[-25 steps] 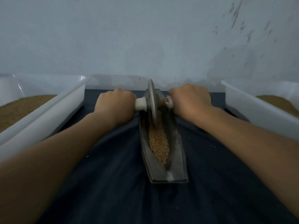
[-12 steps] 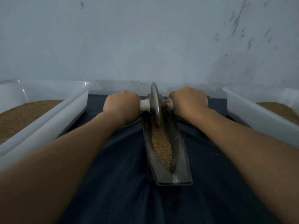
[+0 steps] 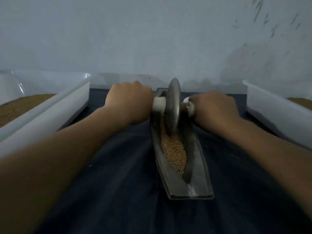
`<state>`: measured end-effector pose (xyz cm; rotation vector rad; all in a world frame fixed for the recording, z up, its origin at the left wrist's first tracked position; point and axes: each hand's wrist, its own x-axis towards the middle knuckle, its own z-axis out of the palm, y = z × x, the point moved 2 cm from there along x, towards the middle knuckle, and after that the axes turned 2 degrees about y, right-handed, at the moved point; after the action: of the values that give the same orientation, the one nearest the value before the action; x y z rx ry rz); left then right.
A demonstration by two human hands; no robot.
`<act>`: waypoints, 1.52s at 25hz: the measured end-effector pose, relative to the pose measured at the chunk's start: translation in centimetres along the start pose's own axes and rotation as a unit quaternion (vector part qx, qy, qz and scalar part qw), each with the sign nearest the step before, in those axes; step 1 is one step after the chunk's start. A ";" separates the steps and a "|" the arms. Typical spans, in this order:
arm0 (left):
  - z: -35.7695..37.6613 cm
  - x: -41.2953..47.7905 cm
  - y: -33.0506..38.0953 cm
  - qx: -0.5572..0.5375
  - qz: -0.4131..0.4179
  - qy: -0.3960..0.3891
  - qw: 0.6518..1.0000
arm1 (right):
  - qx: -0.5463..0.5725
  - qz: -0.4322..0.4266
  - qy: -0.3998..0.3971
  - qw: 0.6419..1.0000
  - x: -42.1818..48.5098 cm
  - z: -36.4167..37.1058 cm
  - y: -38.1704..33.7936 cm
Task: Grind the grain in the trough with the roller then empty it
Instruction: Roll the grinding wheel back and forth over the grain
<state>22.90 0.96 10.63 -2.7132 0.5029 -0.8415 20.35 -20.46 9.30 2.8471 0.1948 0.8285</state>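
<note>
A pale, scuffed wall [image 3: 152,39] filled the upper half of the view. Below it, a dark blue cloth [image 3: 118,183] covered the work surface. 2 white plastic tubs flanked the cloth: the left tub [image 3: 50,105] and the right tub [image 3: 270,107], each with a brown, granular fill showing at its outer side, [image 3: 20,105] on the left and [image 3: 302,103] on the right.

Between the tubs, a long, narrow metal trough [image 3: 200,166] lay on the cloth, running lengthwise away from the person, its near end squared off. The left hand [image 3: 130,102] was curled into a fist around the roller's left handle, whose white stub [image 3: 159,103] stuck out beside the knuckles. The right hand [image 3: 214,108] was wrapped the same way around the right handle [image 3: 189,103].

The roller [image 3: 173,105], a metal disc, stood on edge in the far part of the trough, its lower rim down in the channel. The grain [image 3: 173,151] lay in a tan heap along the groove, from the disc's base toward the near end. A few stray kernels [image 3: 233,156] sat on the cloth to the trough's right, and 1 more [image 3: 90,165] to its left.
</note>
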 end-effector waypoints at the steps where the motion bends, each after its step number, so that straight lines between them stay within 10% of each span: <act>1: 0.3 1.3 -0.1 -0.014 -0.013 -0.026 0.999 | 0.002 0.012 -0.008 1.000 1.5 0.3 -0.2; 6: -0.1 -0.6 -0.3 -0.068 -0.027 -0.077 0.994 | -0.014 -0.018 -0.029 0.999 1.1 -1.6 -1.0; 12: -3.5 -5.5 0.1 0.041 0.071 0.107 0.991 | -0.006 -0.044 0.031 0.999 -5.8 -3.4 -0.1; 19: 1.1 1.0 -0.4 -0.046 -0.029 -0.048 0.997 | -0.007 0.015 -0.013 1.000 2.2 -1.1 -1.4; 32: -7.7 -6.0 -0.5 -0.030 0.012 0.060 0.998 | 0.022 -0.057 0.085 0.994 -4.6 -8.4 1.3; 38: -7.5 -8.4 -0.4 -0.020 0.008 0.007 1.000 | 0.074 -0.089 -0.032 0.993 -6.9 -9.1 0.2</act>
<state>12.13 3.59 12.55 -2.7377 0.5488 -0.8571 9.62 -20.75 13.35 2.9328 0.5128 0.7134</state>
